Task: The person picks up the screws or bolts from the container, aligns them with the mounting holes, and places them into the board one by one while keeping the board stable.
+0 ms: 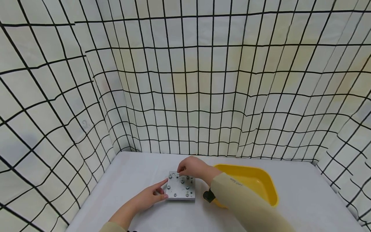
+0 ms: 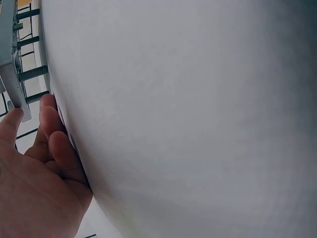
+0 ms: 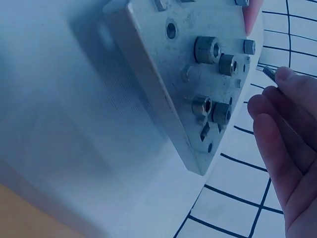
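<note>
A square metal plate (image 1: 179, 190) studded with several socket-head bolts lies on the white table. My left hand (image 1: 164, 189) holds its left edge, thumb on the near corner (image 2: 12, 94) and fingers (image 2: 49, 119) low against the table. My right hand (image 1: 181, 169) hovers over the plate's far edge. In the right wrist view its fingertips pinch a small threaded screw (image 3: 270, 74) just off the plate's face (image 3: 163, 74), beside the seated bolts (image 3: 207, 49).
A yellow tray (image 1: 272, 190) sits on the table right of the plate, partly behind my right sleeve (image 1: 240, 203). White curtains with a black grid (image 1: 185, 96) enclose the table on the left, back and right.
</note>
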### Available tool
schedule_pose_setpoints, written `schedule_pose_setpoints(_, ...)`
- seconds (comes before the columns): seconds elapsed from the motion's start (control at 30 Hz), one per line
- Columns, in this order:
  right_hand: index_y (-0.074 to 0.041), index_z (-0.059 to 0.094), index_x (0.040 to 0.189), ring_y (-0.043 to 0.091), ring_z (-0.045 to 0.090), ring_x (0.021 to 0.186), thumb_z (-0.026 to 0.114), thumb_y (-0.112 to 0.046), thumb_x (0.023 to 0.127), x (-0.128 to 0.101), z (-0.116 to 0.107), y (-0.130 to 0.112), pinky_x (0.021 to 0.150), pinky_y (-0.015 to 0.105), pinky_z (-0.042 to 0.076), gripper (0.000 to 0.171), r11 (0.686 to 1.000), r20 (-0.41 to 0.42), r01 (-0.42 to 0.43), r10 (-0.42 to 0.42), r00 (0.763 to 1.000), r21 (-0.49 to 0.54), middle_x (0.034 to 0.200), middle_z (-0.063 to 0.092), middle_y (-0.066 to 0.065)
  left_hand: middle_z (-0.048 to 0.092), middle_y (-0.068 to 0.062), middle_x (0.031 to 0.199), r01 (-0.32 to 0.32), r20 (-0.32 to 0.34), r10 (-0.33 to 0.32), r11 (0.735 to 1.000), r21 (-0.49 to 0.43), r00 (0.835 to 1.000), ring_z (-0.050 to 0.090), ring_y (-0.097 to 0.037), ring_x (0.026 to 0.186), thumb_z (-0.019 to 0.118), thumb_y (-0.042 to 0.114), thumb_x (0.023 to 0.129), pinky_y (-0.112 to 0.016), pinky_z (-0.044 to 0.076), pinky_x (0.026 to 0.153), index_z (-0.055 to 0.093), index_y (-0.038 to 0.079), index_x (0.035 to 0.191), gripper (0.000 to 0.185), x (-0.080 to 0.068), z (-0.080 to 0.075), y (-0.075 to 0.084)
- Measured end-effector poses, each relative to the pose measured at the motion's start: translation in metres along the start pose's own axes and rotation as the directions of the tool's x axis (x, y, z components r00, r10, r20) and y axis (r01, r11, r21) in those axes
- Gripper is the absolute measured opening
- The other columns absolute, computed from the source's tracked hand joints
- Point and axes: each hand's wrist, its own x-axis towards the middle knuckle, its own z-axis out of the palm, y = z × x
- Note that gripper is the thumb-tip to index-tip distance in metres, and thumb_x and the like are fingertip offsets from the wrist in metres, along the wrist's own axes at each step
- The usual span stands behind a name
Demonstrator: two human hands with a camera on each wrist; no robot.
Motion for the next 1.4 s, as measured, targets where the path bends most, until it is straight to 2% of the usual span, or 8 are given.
schedule_pose_setpoints(0.3, -0.023, 0.077, 0.098, 0.006, 0.056, 0.078, 0.072, -0.019, 0.093, 0.003, 0.010, -0.001, 0.076, 0.024, 0.049, 0.008, 0.998, -0.009, -0.060, 0.059, 0.998, -0.035, 0.089, 0.066, -0.015, 0.057, 0.002, 0.104, -0.016, 0.014, 0.016, 1.000, -0.003, 1.000, 0.051, -0.017, 0.084, 0.072, 0.046, 0.088, -0.033, 0.041, 0.070, 0.042, 0.022, 0.152, 0.075, -0.001, 0.002, 0.004)
schedule_pose_setpoints(0.67, -0.024, 0.077, 0.096, 0.007, 0.054, 0.079, 0.072, -0.021, 0.093, 0.005, 0.020, -0.006, 0.083, 0.026, 0.049, 0.007, 0.993, -0.025, -0.076, 0.074, 0.997, -0.089, 0.089, 0.066, -0.015, 0.057, 0.001, 0.105, -0.015, 0.017, 0.015, 1.000, -0.010, 1.000, 0.051, -0.017, 0.087, 0.072, 0.045, 0.089, -0.034, 0.042, 0.072, 0.041, 0.021, 0.153, 0.075, -0.004, 0.004, 0.006)
schedule_pose_setpoints(0.9, -0.023, 0.077, 0.100, 0.006, 0.054, 0.081, 0.070, -0.022, 0.095, 0.004, 0.023, -0.008, 0.089, 0.027, 0.048, 0.009, 0.973, -0.027, -0.025, 0.019, 0.999, -0.229, 0.093, 0.068, -0.014, 0.057, 0.000, 0.105, -0.042, 0.022, 0.043, 0.999, -0.024, 0.999, 0.051, -0.017, 0.085, 0.072, 0.042, 0.090, -0.033, 0.041, 0.070, 0.041, 0.020, 0.153, 0.074, -0.003, 0.004, 0.011)
schedule_pose_setpoints(1.07, -0.024, 0.077, 0.103, 0.005, 0.054, 0.083, 0.070, -0.023, 0.094, 0.002, 0.024, -0.008, 0.089, 0.025, 0.048, 0.011, 0.963, -0.008, 0.003, -0.005, 1.000, -0.270, 0.095, 0.068, -0.014, 0.057, -0.001, 0.104, -0.047, 0.022, 0.047, 0.999, -0.025, 0.999, 0.051, -0.017, 0.085, 0.072, 0.040, 0.090, -0.033, 0.041, 0.070, 0.041, 0.017, 0.152, 0.073, -0.004, 0.003, 0.013)
schedule_pose_setpoints(1.23, -0.025, 0.076, 0.108, 0.006, 0.053, 0.079, 0.071, -0.024, 0.094, -0.001, 0.020, -0.008, 0.083, 0.024, 0.048, 0.015, 0.972, 0.010, -0.020, 0.023, 1.000, -0.233, 0.088, 0.064, -0.013, 0.057, -0.001, 0.103, -0.049, 0.026, 0.050, 0.998, -0.026, 0.998, 0.050, -0.017, 0.083, 0.072, 0.038, 0.091, -0.032, 0.041, 0.069, 0.041, 0.016, 0.152, 0.073, -0.003, 0.004, 0.013)
schedule_pose_setpoints(1.4, -0.024, 0.074, 0.110, 0.007, 0.054, 0.077, 0.071, -0.027, 0.094, -0.010, 0.014, 0.000, 0.075, 0.023, 0.048, 0.017, 0.993, -0.024, -0.065, 0.062, 0.998, -0.102, 0.088, 0.063, -0.013, 0.058, 0.001, 0.104, -0.042, 0.034, 0.043, 0.999, -0.016, 0.999, 0.051, -0.017, 0.085, 0.072, 0.040, 0.090, -0.033, 0.041, 0.071, 0.042, 0.016, 0.152, 0.073, 0.000, 0.006, 0.013)
